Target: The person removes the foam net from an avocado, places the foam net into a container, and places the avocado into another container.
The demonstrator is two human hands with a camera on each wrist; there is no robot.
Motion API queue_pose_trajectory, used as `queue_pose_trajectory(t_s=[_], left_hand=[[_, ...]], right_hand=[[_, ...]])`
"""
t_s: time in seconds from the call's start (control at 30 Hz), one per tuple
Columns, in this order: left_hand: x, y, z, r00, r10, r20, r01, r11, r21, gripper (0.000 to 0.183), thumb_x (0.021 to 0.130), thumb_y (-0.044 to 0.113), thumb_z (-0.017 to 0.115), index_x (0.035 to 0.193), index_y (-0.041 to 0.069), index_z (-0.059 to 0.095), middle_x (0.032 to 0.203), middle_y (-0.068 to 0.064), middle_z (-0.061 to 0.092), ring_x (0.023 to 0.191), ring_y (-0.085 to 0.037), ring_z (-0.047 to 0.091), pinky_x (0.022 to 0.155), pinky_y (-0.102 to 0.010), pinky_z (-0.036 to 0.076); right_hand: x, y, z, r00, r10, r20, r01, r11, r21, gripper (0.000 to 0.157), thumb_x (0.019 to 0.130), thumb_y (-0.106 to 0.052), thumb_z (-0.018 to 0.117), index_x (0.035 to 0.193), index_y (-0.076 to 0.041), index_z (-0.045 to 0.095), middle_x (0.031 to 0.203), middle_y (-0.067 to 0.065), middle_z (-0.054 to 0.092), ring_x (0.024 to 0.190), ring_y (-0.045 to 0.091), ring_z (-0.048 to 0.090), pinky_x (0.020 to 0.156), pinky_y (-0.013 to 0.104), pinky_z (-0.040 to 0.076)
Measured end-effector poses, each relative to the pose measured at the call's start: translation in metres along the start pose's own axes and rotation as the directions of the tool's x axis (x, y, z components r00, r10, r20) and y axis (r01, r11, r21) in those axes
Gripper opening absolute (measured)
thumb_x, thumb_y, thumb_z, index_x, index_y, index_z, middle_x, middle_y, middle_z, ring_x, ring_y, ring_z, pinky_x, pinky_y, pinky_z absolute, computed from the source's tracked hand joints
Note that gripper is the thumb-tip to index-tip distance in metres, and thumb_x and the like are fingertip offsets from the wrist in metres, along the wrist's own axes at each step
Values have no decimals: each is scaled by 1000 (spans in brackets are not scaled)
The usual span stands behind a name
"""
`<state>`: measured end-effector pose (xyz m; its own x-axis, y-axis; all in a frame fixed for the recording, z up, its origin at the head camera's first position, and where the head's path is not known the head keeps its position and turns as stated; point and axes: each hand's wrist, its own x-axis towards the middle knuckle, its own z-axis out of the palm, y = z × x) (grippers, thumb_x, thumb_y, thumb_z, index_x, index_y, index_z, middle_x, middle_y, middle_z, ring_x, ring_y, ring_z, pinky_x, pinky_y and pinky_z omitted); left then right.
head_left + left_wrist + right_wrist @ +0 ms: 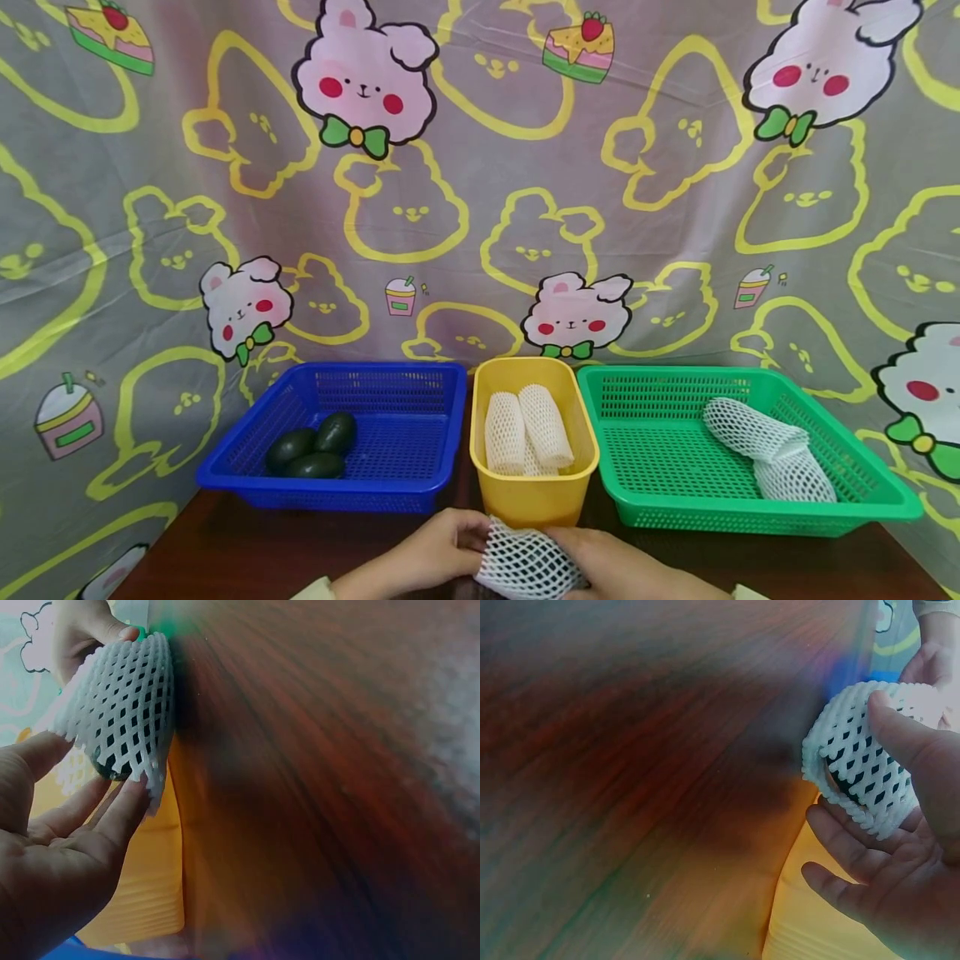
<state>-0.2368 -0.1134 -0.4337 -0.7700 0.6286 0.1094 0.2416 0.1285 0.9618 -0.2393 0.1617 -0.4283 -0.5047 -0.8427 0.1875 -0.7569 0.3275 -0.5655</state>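
We hold a white, foam-mesh tubular sleeve [528, 565] between both hands: the left hand [427, 552] pinches its open edge between thumb and fingers, while the right hand [624, 568] grips the other end, thumb above and fingers beneath. Through the mesh we see a dark green, rounded fruit [114, 766] inside. The sleeve is just in front of a yellow, deep plastic bin [532, 502], which holds more white foam sleeves [546, 427]. Three dark green, oval fruits [335, 433] lie in the blue, perforated plastic basket [315, 487] to the left.
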Motion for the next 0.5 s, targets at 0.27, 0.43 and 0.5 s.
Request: queue_pose_trajectory(t_s=[0.27,0.43,0.5], left_hand=[[8,-7,8,999,5,43,-2,998,-58,35,76,-10,67,111,-9,60,101,-6,68,89,-7,65,76,-21,52],[12,-7,11,999,-31,17,32,998,-56,40,73,-14,67,111,-7,57,96,-3,64,85,-7,64,73,-19,52],[13,-7,13,999,-38,16,38,998,-50,42,71,-16,65,111,-7,57,94,-2,63,83,-7,63,72,-19,51]], right_hand=[[1,0,1,1000,20,8,-20,999,28,52,92,-42,64,136,-21,48,125,-13,57,110,2,55,90,28,48],[1,1,1,1000,22,14,-23,998,58,51,92,-41,64,137,-21,48,127,-13,57,110,3,55,91,28,48],[0,1,1,1000,18,14,-19,997,76,52,92,-41,64,137,-21,47,127,-12,57,111,3,55,91,28,48]])
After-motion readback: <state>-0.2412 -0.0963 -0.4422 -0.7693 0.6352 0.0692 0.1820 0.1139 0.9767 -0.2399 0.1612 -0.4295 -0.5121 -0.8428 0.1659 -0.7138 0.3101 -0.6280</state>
